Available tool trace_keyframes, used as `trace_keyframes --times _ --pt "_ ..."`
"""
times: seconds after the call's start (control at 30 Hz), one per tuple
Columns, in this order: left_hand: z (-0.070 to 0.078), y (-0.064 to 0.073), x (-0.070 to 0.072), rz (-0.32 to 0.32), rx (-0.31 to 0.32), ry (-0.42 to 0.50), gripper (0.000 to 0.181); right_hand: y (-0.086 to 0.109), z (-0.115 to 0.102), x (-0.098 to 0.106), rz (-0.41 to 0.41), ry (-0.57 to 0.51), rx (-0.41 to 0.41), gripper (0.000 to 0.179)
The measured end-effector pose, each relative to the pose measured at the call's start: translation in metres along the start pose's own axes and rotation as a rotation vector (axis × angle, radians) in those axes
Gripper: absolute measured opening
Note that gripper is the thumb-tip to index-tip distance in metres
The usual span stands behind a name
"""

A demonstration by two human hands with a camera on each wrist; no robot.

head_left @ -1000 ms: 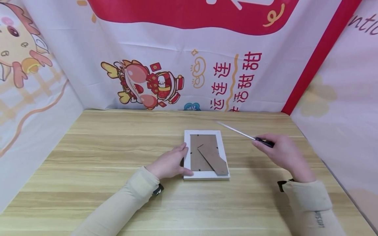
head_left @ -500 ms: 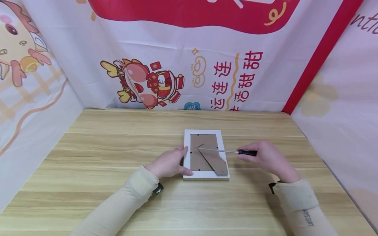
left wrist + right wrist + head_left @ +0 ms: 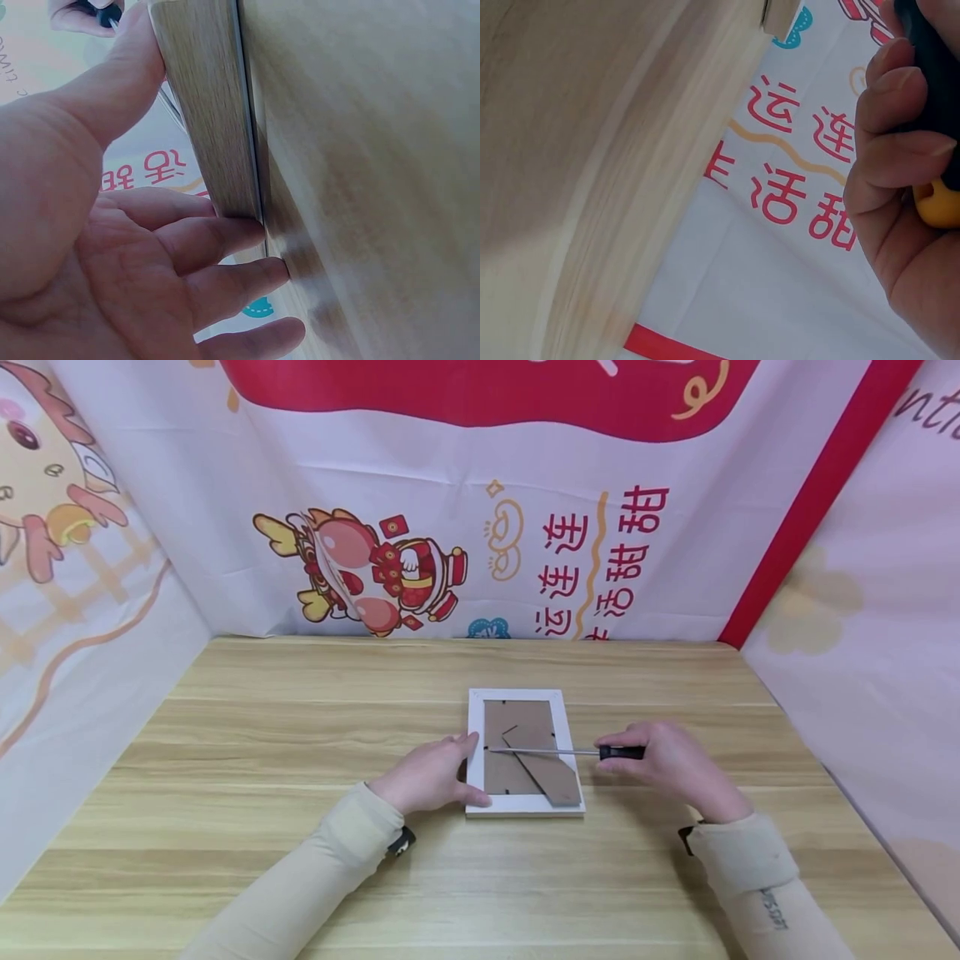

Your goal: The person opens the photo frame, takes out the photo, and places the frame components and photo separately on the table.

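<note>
A white picture frame (image 3: 525,807) lies face down on the table, its brown backing board (image 3: 522,714) and angled stand leg (image 3: 553,774) showing. Several small black tabs line the inner edge. My left hand (image 3: 429,774) holds the frame at its left side, thumb on the near corner; in the left wrist view its fingers (image 3: 225,289) lie along the wooden side. In my right hand (image 3: 678,768) is a screwdriver (image 3: 622,752), gripped by its black handle, which has a yellow part in the right wrist view. Its shaft crosses the frame, the tip by the left-side tab.
The wood-grain table (image 3: 300,710) extends around the frame on all sides. Printed white cloth (image 3: 420,468) hangs behind it and along both sides. A black strap (image 3: 401,842) shows at my left cuff.
My right hand has brought the screwdriver down and left from beyond the frame's right side, across the backing to the left tab. The left hand and frame have stayed put.
</note>
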State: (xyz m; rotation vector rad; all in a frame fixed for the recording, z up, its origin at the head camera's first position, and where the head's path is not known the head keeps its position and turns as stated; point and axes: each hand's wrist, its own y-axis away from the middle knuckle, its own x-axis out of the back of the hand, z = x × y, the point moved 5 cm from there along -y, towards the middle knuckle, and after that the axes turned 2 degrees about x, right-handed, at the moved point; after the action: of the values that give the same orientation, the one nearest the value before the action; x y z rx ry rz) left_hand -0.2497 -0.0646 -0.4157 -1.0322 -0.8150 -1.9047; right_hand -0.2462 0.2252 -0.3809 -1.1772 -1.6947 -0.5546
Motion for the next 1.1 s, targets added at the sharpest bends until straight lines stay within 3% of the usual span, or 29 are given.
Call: trace_keyframes --times 0.4,0.6,0.83,1.1 --pt "-0.001 0.000 0.000 -0.003 0.002 -0.002 0.098 -0.007 0.008 -0.007 -0.016 0.006 0.009 0.035" --pt "0.000 0.001 0.000 -0.010 -0.012 0.000 0.097 -0.016 0.009 -0.001 -0.048 0.020 0.052 0.034" --pt "-0.001 0.000 -0.001 -0.004 -0.019 0.007 0.098 -0.035 -0.004 0.017 -0.123 0.112 0.143 0.032" --pt "0.000 0.000 0.000 -0.011 -0.018 0.004 0.098 -0.056 -0.029 0.037 -0.262 0.206 0.109 0.034"
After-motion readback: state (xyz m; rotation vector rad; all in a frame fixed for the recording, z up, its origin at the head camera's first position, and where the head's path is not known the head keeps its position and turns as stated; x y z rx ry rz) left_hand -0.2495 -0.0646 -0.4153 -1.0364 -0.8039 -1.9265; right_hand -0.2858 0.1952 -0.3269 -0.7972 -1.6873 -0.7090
